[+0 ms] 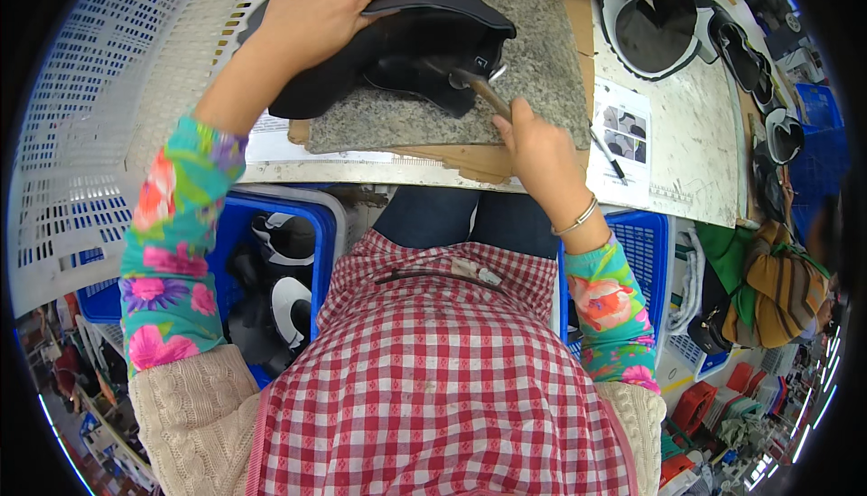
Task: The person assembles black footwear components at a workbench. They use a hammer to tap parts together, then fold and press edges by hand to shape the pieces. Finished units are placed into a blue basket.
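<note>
A black shoe upper, or a similar soft black shaped piece, lies on a speckled grey stone slab. My left hand rests on its left part with the fingers spread. In my right hand is the wooden handle of a hammer, gripped near its end. The hammer's metal head is at the lower right edge of the black piece and is partly blurred. Whether it touches the piece I cannot tell.
A white perforated plastic basket stands at the left. Beside the slab lie a pen and a printed sheet. Black-and-white shoe parts line the far right of the table. Blue crates flank my legs below the table edge.
</note>
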A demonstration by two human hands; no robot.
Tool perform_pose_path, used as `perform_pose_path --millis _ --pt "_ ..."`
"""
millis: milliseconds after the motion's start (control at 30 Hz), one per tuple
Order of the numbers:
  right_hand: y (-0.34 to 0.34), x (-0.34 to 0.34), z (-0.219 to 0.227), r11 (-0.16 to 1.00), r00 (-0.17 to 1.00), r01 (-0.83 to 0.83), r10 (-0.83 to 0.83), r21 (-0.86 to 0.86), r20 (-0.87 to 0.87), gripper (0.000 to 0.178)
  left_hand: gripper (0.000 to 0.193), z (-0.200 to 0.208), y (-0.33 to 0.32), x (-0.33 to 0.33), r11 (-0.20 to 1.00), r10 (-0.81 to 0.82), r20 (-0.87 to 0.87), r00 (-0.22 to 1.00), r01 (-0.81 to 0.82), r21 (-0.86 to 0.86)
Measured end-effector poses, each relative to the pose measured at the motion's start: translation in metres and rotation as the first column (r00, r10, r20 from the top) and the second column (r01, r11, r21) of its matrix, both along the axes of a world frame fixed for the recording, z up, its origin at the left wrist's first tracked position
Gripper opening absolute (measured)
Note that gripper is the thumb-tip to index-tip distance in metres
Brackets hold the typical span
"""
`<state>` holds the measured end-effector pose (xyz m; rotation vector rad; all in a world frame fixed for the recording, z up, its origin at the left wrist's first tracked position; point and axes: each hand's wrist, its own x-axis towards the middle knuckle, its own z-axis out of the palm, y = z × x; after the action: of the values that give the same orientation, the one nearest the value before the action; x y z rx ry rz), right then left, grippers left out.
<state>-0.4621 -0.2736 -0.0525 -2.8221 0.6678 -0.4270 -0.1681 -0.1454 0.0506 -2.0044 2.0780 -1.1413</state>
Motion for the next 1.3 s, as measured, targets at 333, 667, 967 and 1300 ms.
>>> perform_pose_path --millis 333,667,967,1300 --pt "0.009 0.001 0.031 0.999 0.998 -0.043 0.044 -0.026 0.037 0.03 0.098 -0.086 0.079 -0.098 0.911 0.38 -0.608 0.697 -0.396 0.116" --pt "0.037 0.031 0.059 0.996 0.996 -0.09 0.091 0.025 -0.025 0.034 0.085 -0.062 0.084 -0.07 0.956 0.256 -0.815 0.519 -0.26 0.135" --pt "0.026 0.016 0.011 0.995 0.992 -0.085 0.09 0.061 -0.085 0.033 0.08 -0.068 0.086 -0.077 0.987 0.109 -0.875 0.471 -0.159 0.037" --pt "0.083 0.014 0.03 0.904 0.992 -0.127 0.126 0.408 0.031 0.035 0.089 -0.068 0.094 -0.087 0.916 0.304 -0.812 0.497 -0.386 0.107"
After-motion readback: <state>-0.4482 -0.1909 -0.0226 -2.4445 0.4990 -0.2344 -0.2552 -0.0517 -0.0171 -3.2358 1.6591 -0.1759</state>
